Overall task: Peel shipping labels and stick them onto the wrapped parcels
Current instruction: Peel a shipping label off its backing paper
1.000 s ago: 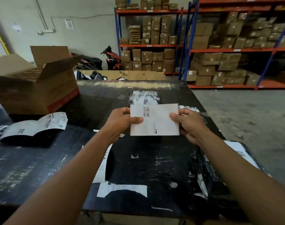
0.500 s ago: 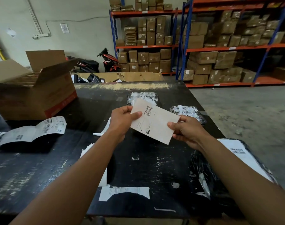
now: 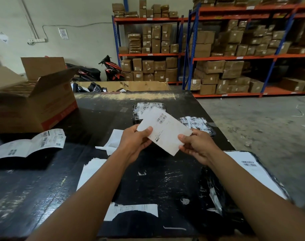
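At left, a strip of labels (image 3: 26, 146) waits by the cardboard box (image 3: 35, 105). At centre, the left hand (image 3: 134, 141) and right hand (image 3: 195, 146) each pinch an edge of one label (image 3: 165, 131), held above the table (image 3: 44, 188) and not yet stuck. The far parcel (image 3: 148, 106) and side parcel (image 3: 198, 124) behind it seem unlabelled. The labelled parcel (image 3: 252, 173) at lower right looks done. Paper scraps (image 3: 131, 210) litter the table, but nothing blocks the way.

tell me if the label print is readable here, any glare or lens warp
Head view: barcodes on the label show, but its small print is too soft to read; pale sheen or wear streaks the black table; toward this view's edges the wide lens tilts the shelf racks.
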A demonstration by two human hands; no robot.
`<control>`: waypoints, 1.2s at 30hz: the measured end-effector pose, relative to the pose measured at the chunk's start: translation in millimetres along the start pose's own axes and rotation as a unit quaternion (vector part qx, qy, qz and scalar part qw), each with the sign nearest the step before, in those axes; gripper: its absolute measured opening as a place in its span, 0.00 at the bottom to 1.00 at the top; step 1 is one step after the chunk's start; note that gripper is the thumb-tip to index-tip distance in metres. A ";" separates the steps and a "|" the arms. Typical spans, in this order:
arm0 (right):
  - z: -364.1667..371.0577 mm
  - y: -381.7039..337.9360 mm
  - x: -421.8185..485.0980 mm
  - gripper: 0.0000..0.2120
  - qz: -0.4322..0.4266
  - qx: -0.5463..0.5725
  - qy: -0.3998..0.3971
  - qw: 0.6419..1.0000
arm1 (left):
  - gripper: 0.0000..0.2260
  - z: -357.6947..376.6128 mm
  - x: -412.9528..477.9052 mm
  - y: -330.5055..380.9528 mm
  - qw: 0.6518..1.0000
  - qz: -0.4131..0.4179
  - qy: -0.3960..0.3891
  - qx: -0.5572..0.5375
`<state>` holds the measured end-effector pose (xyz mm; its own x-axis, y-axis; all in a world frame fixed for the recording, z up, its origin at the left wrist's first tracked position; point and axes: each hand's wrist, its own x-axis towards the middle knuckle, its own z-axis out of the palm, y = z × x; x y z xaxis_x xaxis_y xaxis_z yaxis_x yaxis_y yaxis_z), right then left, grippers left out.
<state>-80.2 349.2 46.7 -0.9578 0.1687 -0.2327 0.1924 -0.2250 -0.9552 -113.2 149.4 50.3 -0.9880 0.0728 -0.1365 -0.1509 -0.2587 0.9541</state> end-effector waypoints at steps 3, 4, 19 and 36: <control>-1.6 1.8 0.8 0.08 0.002 -0.012 0.002 1.000 | 0.08 2.2 0.9 3.5 0.999 0.004 0.018 -0.037; -1.9 2.3 1.1 0.08 0.003 -0.020 0.003 1.000 | 0.07 2.4 1.5 4.5 0.999 0.005 0.026 -0.032; 6.0 1.4 4.2 0.06 -0.014 -0.128 0.009 0.992 | 0.17 -9.2 0.8 0.8 0.996 -0.037 0.041 0.066; 4.6 14.7 1.0 0.25 -0.333 -0.495 -0.057 0.801 | 0.05 2.8 -7.1 -13.6 0.992 -0.114 -0.038 0.033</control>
<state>-79.3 341.7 33.2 -0.9205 -0.1657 0.3537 -0.3481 0.7587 -0.5505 -104.0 155.0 39.0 -0.9227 0.1954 -0.3322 -0.3647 -0.1638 0.9166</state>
